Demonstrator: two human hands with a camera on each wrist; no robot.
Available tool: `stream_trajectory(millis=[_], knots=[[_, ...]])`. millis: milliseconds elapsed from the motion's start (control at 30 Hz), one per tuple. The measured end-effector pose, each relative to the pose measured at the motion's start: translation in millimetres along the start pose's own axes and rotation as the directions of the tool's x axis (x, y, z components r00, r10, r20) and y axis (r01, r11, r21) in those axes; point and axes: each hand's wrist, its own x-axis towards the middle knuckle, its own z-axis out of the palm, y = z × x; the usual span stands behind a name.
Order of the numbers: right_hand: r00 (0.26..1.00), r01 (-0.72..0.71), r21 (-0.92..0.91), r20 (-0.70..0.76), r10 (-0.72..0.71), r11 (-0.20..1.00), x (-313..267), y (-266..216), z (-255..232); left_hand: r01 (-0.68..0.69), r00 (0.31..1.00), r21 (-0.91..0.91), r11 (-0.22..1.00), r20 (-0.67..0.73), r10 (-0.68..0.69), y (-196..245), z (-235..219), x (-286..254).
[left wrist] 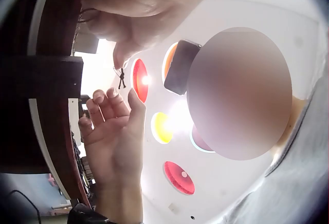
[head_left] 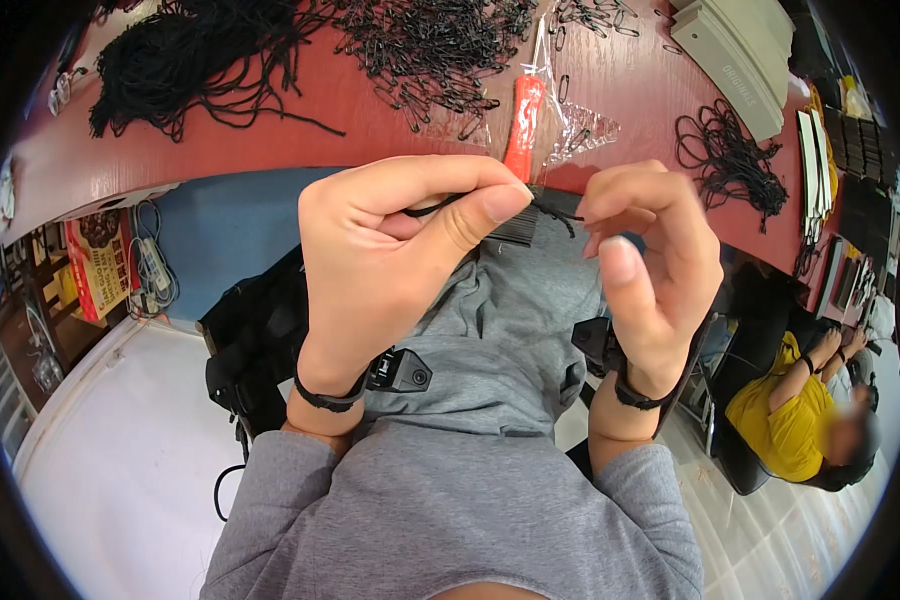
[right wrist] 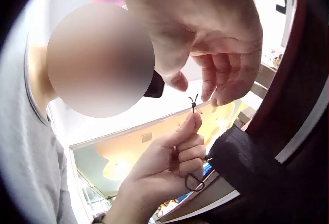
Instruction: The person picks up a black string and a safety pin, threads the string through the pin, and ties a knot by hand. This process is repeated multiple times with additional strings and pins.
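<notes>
Between the thumb and forefinger of my left hand [head_left: 400, 240] is a thin black cord [head_left: 560, 213]. In the right wrist view a small knot [right wrist: 194, 105] with short loose ends stands just above those fingertips. A loop of the cord [right wrist: 194, 182] hangs below the curled fingers of that hand. My right hand [head_left: 660, 265] is beside the cord ends, its fingers gently bent and thumb apart. The left wrist view shows a gap between the right fingertips [left wrist: 112, 93] and the knotted ends.
On the red table [head_left: 390, 150] lie a bundle of black cords [head_left: 170, 70], a heap of black safety pins [head_left: 435, 50] and a red-handled tool [head_left: 523, 125] by clear plastic. More cords [head_left: 735, 165] lie at right near a grey box [head_left: 740, 70]. A person in yellow [head_left: 780, 420] sits at far right.
</notes>
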Motion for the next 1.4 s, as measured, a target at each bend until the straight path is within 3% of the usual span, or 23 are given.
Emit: stream_trajectory(millis=[100, 167, 233, 300, 533, 600, 700, 833, 933, 1000, 1033, 1067, 1100, 1133, 1167, 1233, 1300, 1333, 1367, 1400], knots=[[0.994, 0.052, -0.018, -0.093, -0.053, 0.998, 1, 2, 5, 0.015, 1.0, -0.022, 1.0, 0.0, -0.015, 1, -4, 0], [0.966, 0.257, -0.354, 0.111, -0.232, 0.899, 5, 3, 5, -0.041, 0.999, -0.022, 0.999, -0.002, 0.041, -6, -5, 1], [0.976, 0.215, -0.408, 0.105, -0.188, 0.887, 5, 1, 5, -0.099, 0.995, -0.022, 0.995, -0.006, 0.099, -8, -5, 2], [0.955, 0.289, -0.439, 0.193, -0.224, 0.851, 9, -1, 5, -0.079, 0.997, -0.045, 0.996, 0.004, 0.079, -8, -4, 1], [0.931, 0.365, -0.315, 0.092, -0.354, 0.876, 9, 8, 14, -0.037, 0.999, -0.018, 0.999, 0.02, 0.037, -1, -4, 0], [0.921, 0.386, -0.249, 0.049, -0.387, 0.888, 6, 6, 13, -0.138, 0.987, 0.059, 0.989, 0.087, 0.133, 0, -7, 0], [0.918, 0.389, -0.179, -0.007, -0.396, 0.904, 3, 7, 13, -0.211, 0.973, 0.16, 0.964, 0.13, 0.191, 1, -10, 1], [0.92, 0.388, -0.182, 0.014, -0.392, 0.904, 3, 5, 12, -0.221, 0.973, 0.137, 0.966, 0.103, 0.208, 1, -10, 0], [0.933, 0.355, -0.152, -0.003, -0.359, 0.922, 2, 1, 8, -0.172, 0.982, 0.204, 0.964, 0.12, 0.149, 13, -13, 4], [0.926, 0.364, -0.177, -0.041, -0.376, 0.914, 0, 0, -6, -0.262, 0.898, 0.224, 0.939, 0.414, 0.152, 16, -22, 7], [0.907, 0.375, -0.192, -0.126, -0.402, 0.907, 0, 0, -14, -0.265, 0.898, 0.224, 0.938, 0.412, 0.155, 13, -18, 9], [0.92, 0.314, -0.282, -0.144, -0.364, 0.906, 2, -4, -29, -0.35, 0.904, 0.172, 0.921, 0.321, 0.284, 7, -12, 12], [0.941, 0.124, -0.368, -0.25, -0.226, 0.922, 1, -11, -40, -0.439, 0.887, 0.127, 0.89, 0.222, 0.406, 2, -9, 15], [0.939, -0.156, -0.414, -0.343, 0.005, 0.897, 1, -22, -56, -0.507, 0.861, 0.372, 0.778, 0.267, 0.433, -1, -15, 19], [0.915, -0.215, -0.395, -0.401, 0.044, 0.893, 3, -10, -77, -0.526, 0.838, 0.494, 0.692, 0.164, 0.52, -4, -17, 22], [0.91, -0.33, -0.617, -0.408, 0.068, 0.715, 0, 12, -121, -0.337, 0.899, 0.379, 0.862, -0.143, 0.414, -6, -22, 20], [0.805, -0.498, -0.611, -0.59, 0.066, 0.616, -6, 12, -131, -0.315, 0.83, 0.336, 0.888, -0.357, 0.429, -13, -38, 28], [0.768, -0.544, -0.576, -0.635, 0.084, 0.61, -15, 17, -147, -0.273, 0.789, 0.385, 0.881, -0.434, 0.434, -13, -49, 31], [0.75, -0.477, -0.523, -0.661, 0.018, 0.707, -16, 18, -143, -0.227, 0.739, 0.435, 0.872, -0.507, 0.445, -12, -61, 34], [0.752, -0.441, -0.526, -0.658, -0.02, 0.727, -17, 18, -141, -0.171, 0.696, 0.515, 0.84, -0.541, 0.473, -14, -75, 36]])
